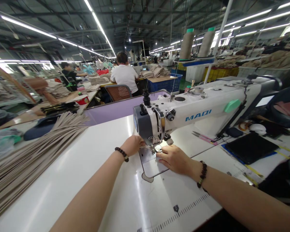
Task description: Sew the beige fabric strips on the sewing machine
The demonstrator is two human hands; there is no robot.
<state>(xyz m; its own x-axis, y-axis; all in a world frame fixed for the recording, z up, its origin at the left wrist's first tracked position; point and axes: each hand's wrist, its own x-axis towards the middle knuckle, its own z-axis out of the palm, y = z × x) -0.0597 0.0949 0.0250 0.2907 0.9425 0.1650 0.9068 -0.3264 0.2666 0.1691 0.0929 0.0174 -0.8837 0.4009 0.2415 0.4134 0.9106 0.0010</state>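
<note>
A white sewing machine (pixel 200 112) marked MAQI stands on the pale table, its dark end cover facing left. My left hand (pixel 133 145) is at the left of the needle area, fingertips pinched together and partly hidden by the machine head; what they hold is too small to make out. My right hand (pixel 175 158) rests in front of the presser foot (pixel 158 148), fingers stretched over the needle plate and slightly apart. Nothing shows in it. A dark bead bracelet circles each wrist.
Long beige fabric strips (pixel 38 158) lie along the table's left side. Pink-handled scissors (pixel 205 138) and a black tablet-like slab (pixel 252 147) lie right. Two thread cones (pixel 187 44) stand above the machine. A person in a white shirt (pixel 124 77) sits ahead near a blue crate (pixel 163 85).
</note>
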